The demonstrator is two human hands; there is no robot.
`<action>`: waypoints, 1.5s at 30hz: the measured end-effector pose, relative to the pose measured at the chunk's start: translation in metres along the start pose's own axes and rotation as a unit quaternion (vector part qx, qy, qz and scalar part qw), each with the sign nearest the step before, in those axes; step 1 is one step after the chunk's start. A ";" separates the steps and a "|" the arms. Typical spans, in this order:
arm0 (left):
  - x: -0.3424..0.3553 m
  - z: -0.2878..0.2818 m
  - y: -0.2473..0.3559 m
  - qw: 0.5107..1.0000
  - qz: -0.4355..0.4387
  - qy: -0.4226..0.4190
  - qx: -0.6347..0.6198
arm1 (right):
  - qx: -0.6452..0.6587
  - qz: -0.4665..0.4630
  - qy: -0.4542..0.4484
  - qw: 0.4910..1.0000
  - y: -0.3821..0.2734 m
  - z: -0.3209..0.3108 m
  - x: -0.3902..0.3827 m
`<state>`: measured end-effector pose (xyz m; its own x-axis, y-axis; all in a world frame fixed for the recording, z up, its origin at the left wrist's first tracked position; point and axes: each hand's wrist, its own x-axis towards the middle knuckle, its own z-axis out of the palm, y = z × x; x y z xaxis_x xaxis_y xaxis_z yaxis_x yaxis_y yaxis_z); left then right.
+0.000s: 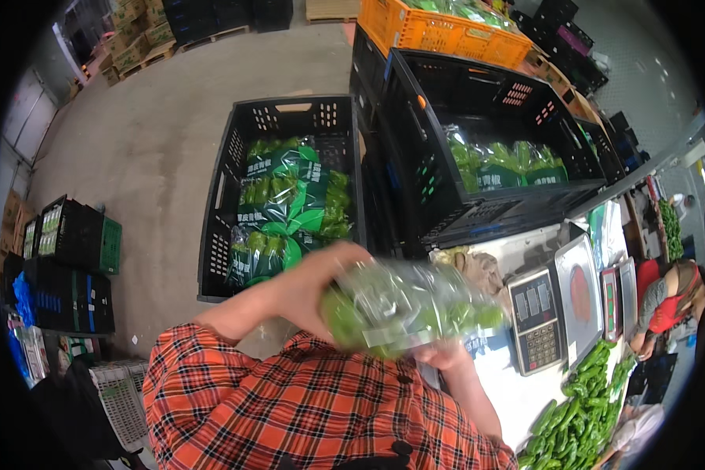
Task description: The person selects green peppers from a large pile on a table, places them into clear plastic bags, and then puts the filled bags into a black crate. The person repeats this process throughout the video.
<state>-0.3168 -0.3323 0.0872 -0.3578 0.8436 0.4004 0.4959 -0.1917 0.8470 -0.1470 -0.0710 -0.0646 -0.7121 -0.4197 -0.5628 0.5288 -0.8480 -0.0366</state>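
Observation:
Between both hands, in front of my chest, is a clear plastic bag of green peppers (423,305), blurred by motion. My left hand (321,286) is closed round its left end. Under its lower right side, my right hand (445,354) grips the bag, with its fingers partly hidden. Just beyond the left hand stands a black crate (216,200) holding rows of bagged green peppers (286,196). To the right, a second black crate (517,200) holds more bagged peppers (497,163).
A scale (536,321) with a keypad stands on the white table (517,403), near a pile of loose green peppers (576,411). An orange crate (446,35) sits at the back. Stacked crates (66,290) stand left. Another person (670,298) is at the far right.

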 end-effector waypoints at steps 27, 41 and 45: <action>0.027 -0.122 -0.363 0.441 -0.162 0.687 -0.554 | -0.184 -0.310 0.357 0.862 0.066 0.032 -0.058; 0.040 -0.043 -0.343 0.607 -0.441 0.535 -0.388 | -0.064 -0.376 0.402 0.832 0.117 -0.065 -0.136; 0.038 -0.009 -0.236 0.701 -0.220 0.605 -0.306 | -0.049 -0.397 0.380 0.834 0.122 -0.124 -0.172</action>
<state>-0.4538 -0.2598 -0.0943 -0.9625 -0.0843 -0.2578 -0.1738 -0.5379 0.8249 0.0971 -0.0617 -0.0743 -0.3768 0.6191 -0.6890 0.0912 -0.7154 -0.6927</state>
